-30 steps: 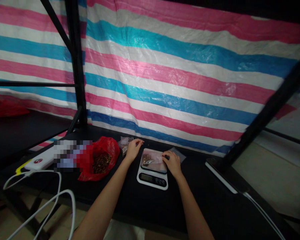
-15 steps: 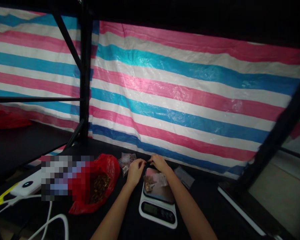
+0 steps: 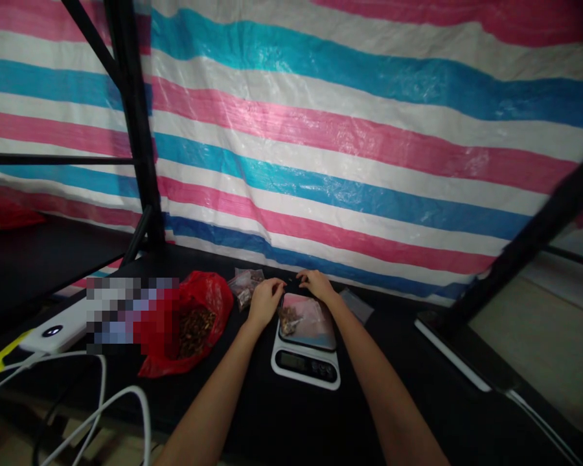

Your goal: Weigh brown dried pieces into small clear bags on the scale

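Observation:
Beyond the back edge of a white kitchen scale [image 3: 306, 374], my left hand [image 3: 266, 303] and my right hand [image 3: 315, 285] face each other with a small gap between them. The fingers of both are bent, with their tips apart, and I see nothing held in them. A tiny pale fleck, too small to name, lies on the black surface in the gap. On the scale's plate rests a clear plastic bag [image 3: 291, 320] with brownish pieces in it. My right forearm passes along the scale's right side.
Left of my left hand lie small filled clear bags [image 3: 245, 288]. An open red plastic bag [image 3: 218, 291] holds many brown pieces. Flat clear bags [image 3: 357, 305] lie to the right. A white power bank [image 3: 53, 331] with cables sits at far left. Black posts [image 3: 133, 123] frame a striped sheet [image 3: 320, 168].
My hands have drawn slightly apart from each other. The view has tilted down, so the table stands higher in it. The bag stays on the scale.

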Demonstrator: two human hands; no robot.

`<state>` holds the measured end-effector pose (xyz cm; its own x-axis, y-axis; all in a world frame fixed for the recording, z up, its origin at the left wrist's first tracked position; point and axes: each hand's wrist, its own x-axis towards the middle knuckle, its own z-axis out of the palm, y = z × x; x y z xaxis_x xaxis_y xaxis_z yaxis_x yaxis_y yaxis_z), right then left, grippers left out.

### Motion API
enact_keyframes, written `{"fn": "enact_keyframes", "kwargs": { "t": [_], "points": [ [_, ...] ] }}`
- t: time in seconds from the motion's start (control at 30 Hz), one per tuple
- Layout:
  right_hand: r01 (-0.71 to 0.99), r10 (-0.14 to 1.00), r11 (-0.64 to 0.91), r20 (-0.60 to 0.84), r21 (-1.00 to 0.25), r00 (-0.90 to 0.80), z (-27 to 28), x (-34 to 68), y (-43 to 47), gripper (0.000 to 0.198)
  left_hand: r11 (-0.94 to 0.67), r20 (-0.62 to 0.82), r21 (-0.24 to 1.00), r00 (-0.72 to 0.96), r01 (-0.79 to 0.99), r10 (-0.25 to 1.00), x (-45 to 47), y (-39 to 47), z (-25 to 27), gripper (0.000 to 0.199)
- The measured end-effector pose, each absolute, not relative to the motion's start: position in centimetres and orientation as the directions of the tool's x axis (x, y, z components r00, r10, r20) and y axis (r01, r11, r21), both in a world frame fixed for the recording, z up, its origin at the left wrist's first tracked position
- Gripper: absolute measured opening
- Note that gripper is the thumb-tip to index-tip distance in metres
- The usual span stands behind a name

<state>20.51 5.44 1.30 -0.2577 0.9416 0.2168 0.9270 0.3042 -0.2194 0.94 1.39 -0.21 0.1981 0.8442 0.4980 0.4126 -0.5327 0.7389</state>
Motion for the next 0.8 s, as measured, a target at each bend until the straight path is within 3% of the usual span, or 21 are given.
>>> {"fn": "enact_keyframes", "kwargs": {
  "t": [0.17,0.37,0.6,0.7,0.8],
  "points": [
    [0.914,0.930,0.340,0.221,-0.221,-0.293,1.6,20.0,6.4,0.035,-0.496,0.496,0.783,0.102,0.375,0.862,0.7,1.9,-0.3,0.024],
    [0.896,0.918,0.381,0.207,-0.228,-0.338,1.4,18.9,8.0,0.022,-0.467,0.474,0.809,0.075,0.356,0.877,0.5,1.9,-0.1,0.024],
    [0.879,0.912,0.398,0.217,-0.262,-0.348,1.2,18.4,7.7,0.016,-0.492,0.499,0.747,0.113,0.446,0.859,0.4,1.9,0.0,0.024],
    [0.872,0.910,0.402,0.230,-0.280,-0.346,1.7,18.9,6.7,0.014,-0.522,0.508,0.709,0.169,0.474,0.844,0.6,1.4,0.4,0.025],
    [0.836,0.898,0.413,0.316,-0.362,-0.307,2.6,20.5,4.5,0.015,-0.633,0.537,0.604,0.340,0.484,0.772,1.3,-0.1,1.3,0.025]
  ]
}}
